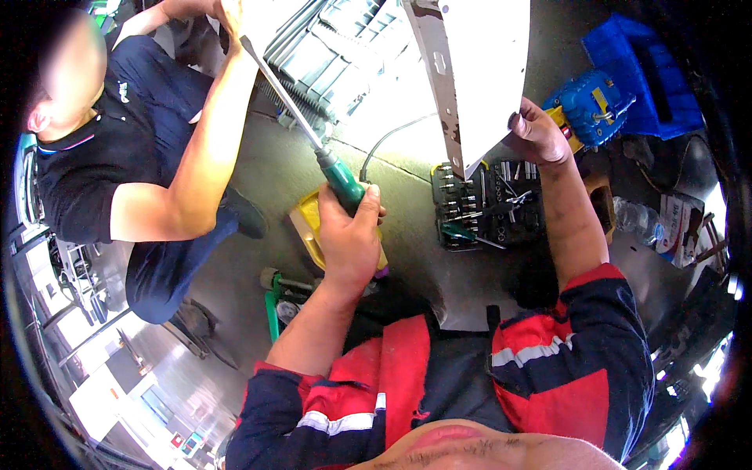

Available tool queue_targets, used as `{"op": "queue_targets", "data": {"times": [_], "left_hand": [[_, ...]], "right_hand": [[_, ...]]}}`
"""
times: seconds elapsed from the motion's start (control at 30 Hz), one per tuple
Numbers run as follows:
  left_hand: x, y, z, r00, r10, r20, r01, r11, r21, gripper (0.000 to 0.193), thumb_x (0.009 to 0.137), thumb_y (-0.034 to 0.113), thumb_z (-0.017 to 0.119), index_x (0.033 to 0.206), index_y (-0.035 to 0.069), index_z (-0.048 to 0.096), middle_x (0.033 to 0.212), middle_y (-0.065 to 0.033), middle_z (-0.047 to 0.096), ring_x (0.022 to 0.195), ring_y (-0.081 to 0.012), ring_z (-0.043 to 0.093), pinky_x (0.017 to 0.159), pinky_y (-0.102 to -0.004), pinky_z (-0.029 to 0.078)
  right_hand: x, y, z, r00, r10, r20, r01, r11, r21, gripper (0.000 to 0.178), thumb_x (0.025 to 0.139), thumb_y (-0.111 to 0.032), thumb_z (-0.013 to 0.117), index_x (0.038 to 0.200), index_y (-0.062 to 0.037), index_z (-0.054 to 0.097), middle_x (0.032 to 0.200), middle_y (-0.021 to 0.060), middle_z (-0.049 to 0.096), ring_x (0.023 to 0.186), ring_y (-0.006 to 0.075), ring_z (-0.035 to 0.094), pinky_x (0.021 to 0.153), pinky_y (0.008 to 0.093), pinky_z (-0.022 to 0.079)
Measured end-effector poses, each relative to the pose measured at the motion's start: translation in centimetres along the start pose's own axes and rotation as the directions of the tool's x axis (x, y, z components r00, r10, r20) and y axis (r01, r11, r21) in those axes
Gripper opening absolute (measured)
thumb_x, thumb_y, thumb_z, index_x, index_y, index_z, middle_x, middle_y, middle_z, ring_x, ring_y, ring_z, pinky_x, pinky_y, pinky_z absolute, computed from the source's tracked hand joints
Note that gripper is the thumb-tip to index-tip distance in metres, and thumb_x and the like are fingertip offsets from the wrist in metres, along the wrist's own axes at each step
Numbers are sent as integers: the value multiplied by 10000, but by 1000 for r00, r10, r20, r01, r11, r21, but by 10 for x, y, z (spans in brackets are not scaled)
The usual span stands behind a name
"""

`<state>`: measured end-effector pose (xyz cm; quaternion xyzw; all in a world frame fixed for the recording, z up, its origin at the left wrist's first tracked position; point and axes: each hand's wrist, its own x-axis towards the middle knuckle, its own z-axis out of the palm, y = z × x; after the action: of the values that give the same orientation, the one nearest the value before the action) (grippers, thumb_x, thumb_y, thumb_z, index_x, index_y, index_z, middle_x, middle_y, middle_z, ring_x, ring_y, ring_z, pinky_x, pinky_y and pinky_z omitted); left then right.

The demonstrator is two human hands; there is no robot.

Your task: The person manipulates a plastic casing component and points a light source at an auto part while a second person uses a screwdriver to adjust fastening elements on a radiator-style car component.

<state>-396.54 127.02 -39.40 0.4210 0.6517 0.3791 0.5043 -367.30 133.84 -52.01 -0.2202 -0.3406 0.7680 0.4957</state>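
My left hand (pixel 348 243) is closed around the green handle of a long screwdriver (pixel 342 178). Its metal shaft slants up and to the left, the tip near a co-worker's hand (pixel 232 22). My right hand (pixel 539 135) grips the lower right edge of a white panel (pixel 493 70), partly hiding its fingers. The panel stands tilted, with a holed, scuffed flange along its left side. Behind the screwdriver lies a brightly lit ribbed machine part (pixel 345 59), washed out by glare.
A co-worker (pixel 102 180) crouches at the left, arm reaching forward. Below the panel lies an open socket set (pixel 462 207) with a small green screwdriver. A yellow object (pixel 309 223), green jack-like tool (pixel 272 313), blue machine (pixel 591 106), blue bin (pixel 650 74) and clear bottle (pixel 636 219) surround me.
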Motion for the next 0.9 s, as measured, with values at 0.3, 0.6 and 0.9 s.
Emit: {"op": "queue_targets", "data": {"times": [0.3,0.6,0.9], "left_hand": [[-4,1,0,1000,10,-19,-10,1000,7,223,929,83,551,1107,27,429,825,-53,562,707,-125,563,670,-277,476],[-2,-1,-1,999,42,4,-42,999,-26,194,933,92,552,1084,35,444,829,-52,561,705,-129,565,658,-278,478],[1,-1,1,999,34,-2,-34,999,-28,211,931,99,559,1089,34,436,813,-48,561,698,-130,569,662,-278,479]], "right_hand": [[-2,-3,10,999,21,-49,-20,1000,3,706,826,-345,702,1355,24,413,1280,113,554,1191,235,511,1016,391,360],[0,-9,16,999,9,-38,-9,1000,6,663,853,-321,683,1351,26,418,1295,122,548,1210,254,505,1030,422,357],[2,-5,12,1000,-2,-20,3,1000,27,620,856,-316,682,1325,22,457,1268,120,571,1199,246,514,1032,415,357]]}}
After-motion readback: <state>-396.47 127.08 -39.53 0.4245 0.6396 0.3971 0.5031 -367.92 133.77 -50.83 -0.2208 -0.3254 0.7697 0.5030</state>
